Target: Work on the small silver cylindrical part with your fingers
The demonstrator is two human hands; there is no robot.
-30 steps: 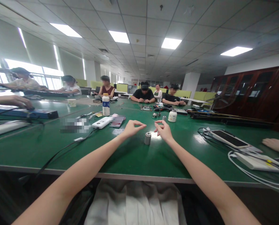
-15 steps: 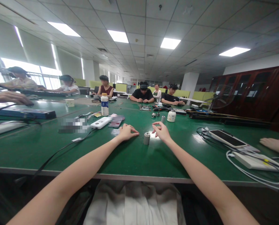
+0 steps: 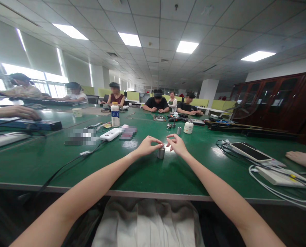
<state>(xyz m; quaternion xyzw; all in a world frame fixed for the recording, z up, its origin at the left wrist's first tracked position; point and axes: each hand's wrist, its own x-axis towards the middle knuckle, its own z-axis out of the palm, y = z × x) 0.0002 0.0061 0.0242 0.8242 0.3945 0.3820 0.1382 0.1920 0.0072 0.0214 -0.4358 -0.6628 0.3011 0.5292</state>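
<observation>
A small silver metal cylinder (image 3: 161, 153) stands upright on the green table (image 3: 142, 175), in front of me. My left hand (image 3: 150, 145) is at its top from the left, the fingertips pinched together there; what they hold, if anything, is too small to tell. Just right of the cylinder and a little above it, my right hand (image 3: 176, 144) is held with thumb and fingers curled toward each other, a small gap between them. A smaller grey cylinder (image 3: 179, 130) stands behind my right hand, beside a white round jar (image 3: 188, 127).
A bottle (image 3: 115, 115), a white power strip (image 3: 110, 134) and its cable lie to the left. On the right are a phone (image 3: 250, 151), a white box (image 3: 281, 176) and looped cables. Other people sit around the table; a person's hand (image 3: 300, 159) rests at the right edge.
My left hand has moved right, from beside the metal cylinder to its top. My right hand has barely moved. The other person's hand at the far left has shifted slightly right.
</observation>
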